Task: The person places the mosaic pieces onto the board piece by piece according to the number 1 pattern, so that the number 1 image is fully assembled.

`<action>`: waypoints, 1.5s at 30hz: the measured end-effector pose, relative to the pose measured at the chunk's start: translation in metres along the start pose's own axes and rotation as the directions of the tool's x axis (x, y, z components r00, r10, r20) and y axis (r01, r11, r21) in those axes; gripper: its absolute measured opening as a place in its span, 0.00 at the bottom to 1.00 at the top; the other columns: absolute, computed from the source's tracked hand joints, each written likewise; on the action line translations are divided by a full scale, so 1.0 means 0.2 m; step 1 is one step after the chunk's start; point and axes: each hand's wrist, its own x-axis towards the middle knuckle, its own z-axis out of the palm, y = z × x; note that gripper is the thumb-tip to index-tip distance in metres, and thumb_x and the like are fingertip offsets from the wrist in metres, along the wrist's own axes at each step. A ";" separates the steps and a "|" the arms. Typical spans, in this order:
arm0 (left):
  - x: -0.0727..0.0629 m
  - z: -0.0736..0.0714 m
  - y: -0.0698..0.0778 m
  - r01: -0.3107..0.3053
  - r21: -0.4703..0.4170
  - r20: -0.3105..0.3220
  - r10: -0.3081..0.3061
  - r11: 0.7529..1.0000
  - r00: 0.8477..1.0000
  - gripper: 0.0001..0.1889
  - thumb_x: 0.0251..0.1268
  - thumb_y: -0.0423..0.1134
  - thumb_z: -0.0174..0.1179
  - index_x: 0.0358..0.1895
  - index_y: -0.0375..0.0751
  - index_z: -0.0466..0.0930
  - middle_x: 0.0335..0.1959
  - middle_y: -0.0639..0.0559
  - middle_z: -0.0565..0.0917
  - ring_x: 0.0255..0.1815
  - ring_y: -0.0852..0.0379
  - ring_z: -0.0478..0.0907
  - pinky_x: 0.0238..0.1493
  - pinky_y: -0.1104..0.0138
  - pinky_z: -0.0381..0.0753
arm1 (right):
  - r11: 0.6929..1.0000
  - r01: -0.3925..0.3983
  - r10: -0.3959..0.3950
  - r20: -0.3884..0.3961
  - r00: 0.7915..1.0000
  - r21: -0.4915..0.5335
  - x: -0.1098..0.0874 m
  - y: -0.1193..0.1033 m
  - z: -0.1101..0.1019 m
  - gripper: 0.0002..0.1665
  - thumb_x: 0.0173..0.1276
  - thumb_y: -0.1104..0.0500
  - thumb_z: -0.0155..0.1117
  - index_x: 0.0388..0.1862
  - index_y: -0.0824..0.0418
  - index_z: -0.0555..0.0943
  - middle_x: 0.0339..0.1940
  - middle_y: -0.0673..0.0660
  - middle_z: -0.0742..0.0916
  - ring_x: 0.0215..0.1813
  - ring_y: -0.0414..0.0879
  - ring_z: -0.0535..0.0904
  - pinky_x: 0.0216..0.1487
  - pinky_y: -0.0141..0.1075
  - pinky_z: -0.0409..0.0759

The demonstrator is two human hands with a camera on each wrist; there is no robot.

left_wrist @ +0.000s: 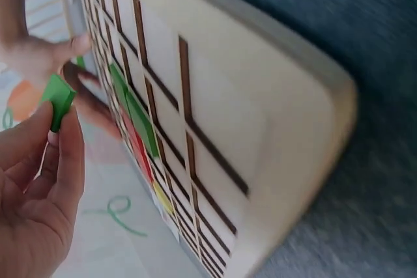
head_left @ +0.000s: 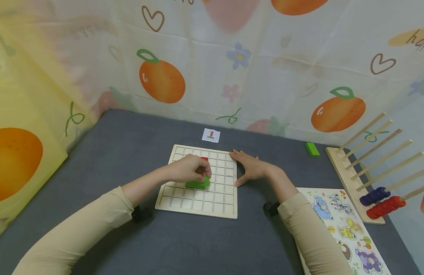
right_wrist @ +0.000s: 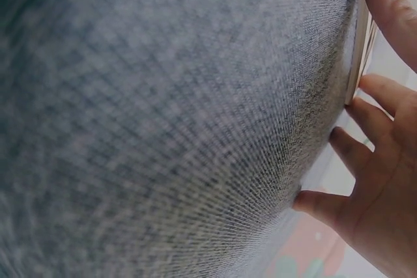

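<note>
My left hand (head_left: 191, 169) pinches a small green block (left_wrist: 60, 97) between thumb and fingers, above a pale wooden grid board (head_left: 184, 203). On the board, green blocks (left_wrist: 142, 120) lie in the squares beside a red block (left_wrist: 137, 146), and a yellow piece (left_wrist: 163, 198) lies beyond them. From the head, the left hand covers much of these blocks; a bit of the red one shows past its knuckles. My right hand (head_left: 252, 167) has its fingers spread, the thumb and fingertips touching the board's right edge.
Behind the board lies a small paper card (head_left: 211, 135) with a coloured block pattern. At the right are a loose green block (head_left: 312, 149), a wooden peg rack (head_left: 345, 175) with blue and red beads, and an animal picture board (head_left: 339, 219) partly under my right forearm.
</note>
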 end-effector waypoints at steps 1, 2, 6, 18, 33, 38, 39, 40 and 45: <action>0.01 0.01 0.01 0.009 0.004 -0.003 -0.009 1.000 1.000 0.06 0.59 0.28 0.67 0.36 0.42 0.83 0.35 0.53 0.86 0.36 0.65 0.79 0.43 0.73 0.79 | 1.000 -0.003 0.003 0.000 1.000 0.000 0.00 0.00 0.00 0.67 0.56 0.44 0.76 0.82 0.56 0.43 0.84 0.60 0.44 0.84 0.63 0.34 0.72 0.75 0.36; 0.03 0.02 0.01 0.010 0.007 -0.008 -0.010 1.000 1.000 0.05 0.59 0.28 0.66 0.36 0.42 0.83 0.34 0.52 0.86 0.35 0.66 0.79 0.42 0.74 0.79 | 1.000 -0.006 0.006 -0.001 1.000 0.000 0.00 0.00 0.00 0.67 0.56 0.44 0.76 0.82 0.56 0.43 0.84 0.60 0.44 0.84 0.63 0.34 0.72 0.75 0.36; 0.07 0.06 0.03 0.039 0.004 -0.032 -0.039 0.999 0.999 0.05 0.57 0.27 0.67 0.33 0.42 0.84 0.32 0.51 0.87 0.32 0.66 0.79 0.39 0.75 0.78 | 1.000 -0.010 0.010 -0.003 1.000 0.000 0.01 0.01 0.00 0.67 0.55 0.43 0.76 0.82 0.55 0.43 0.84 0.59 0.43 0.84 0.62 0.34 0.73 0.74 0.36; 0.12 0.12 0.00 0.070 0.051 -0.076 -0.066 0.996 0.995 0.06 0.50 0.28 0.71 0.27 0.43 0.85 0.24 0.54 0.86 0.26 0.66 0.77 0.34 0.74 0.75 | 1.000 0.001 -0.001 -0.010 1.000 0.000 0.01 0.01 0.01 0.68 0.55 0.43 0.76 0.82 0.56 0.43 0.84 0.60 0.45 0.84 0.63 0.35 0.72 0.75 0.36; 0.11 0.14 -0.01 0.038 0.118 -0.086 -0.028 0.992 0.996 0.05 0.51 0.29 0.72 0.28 0.42 0.86 0.26 0.53 0.87 0.27 0.68 0.77 0.35 0.76 0.76 | 1.000 -0.007 0.008 -0.011 1.000 0.006 0.02 0.01 0.01 0.68 0.54 0.43 0.77 0.82 0.55 0.44 0.84 0.59 0.44 0.84 0.62 0.34 0.72 0.75 0.36; 0.11 0.14 0.00 0.036 0.120 -0.084 -0.026 0.992 0.996 0.05 0.51 0.28 0.72 0.28 0.41 0.86 0.26 0.53 0.87 0.27 0.68 0.77 0.35 0.76 0.76 | 1.000 -0.009 0.009 -0.016 1.000 0.009 0.02 0.01 0.02 0.68 0.54 0.43 0.77 0.82 0.55 0.44 0.84 0.59 0.45 0.84 0.62 0.35 0.72 0.75 0.37; 0.11 0.14 0.00 0.036 0.119 -0.084 -0.026 0.992 0.996 0.05 0.51 0.28 0.72 0.28 0.41 0.86 0.26 0.53 0.87 0.27 0.68 0.77 0.35 0.76 0.76 | 1.000 -0.009 0.009 -0.017 1.000 0.010 0.02 0.01 0.02 0.68 0.54 0.42 0.77 0.82 0.55 0.44 0.84 0.59 0.45 0.84 0.62 0.35 0.72 0.75 0.37; 0.11 0.14 0.00 0.036 0.119 -0.084 -0.026 0.992 0.996 0.05 0.51 0.28 0.71 0.28 0.42 0.86 0.26 0.53 0.87 0.27 0.68 0.77 0.35 0.76 0.76 | 1.000 -0.008 0.008 -0.018 1.000 0.011 0.02 0.01 0.02 0.68 0.54 0.42 0.77 0.82 0.55 0.44 0.84 0.59 0.45 0.84 0.63 0.35 0.72 0.75 0.37; 0.11 0.16 -0.01 0.017 0.153 -0.084 -0.004 0.988 0.996 0.06 0.53 0.28 0.71 0.25 0.43 0.85 0.25 0.55 0.86 0.27 0.68 0.76 0.34 0.76 0.76 | 1.000 -0.003 0.004 -0.020 1.000 0.016 0.02 0.02 0.02 0.68 0.54 0.43 0.77 0.82 0.55 0.44 0.84 0.60 0.45 0.84 0.63 0.35 0.72 0.75 0.36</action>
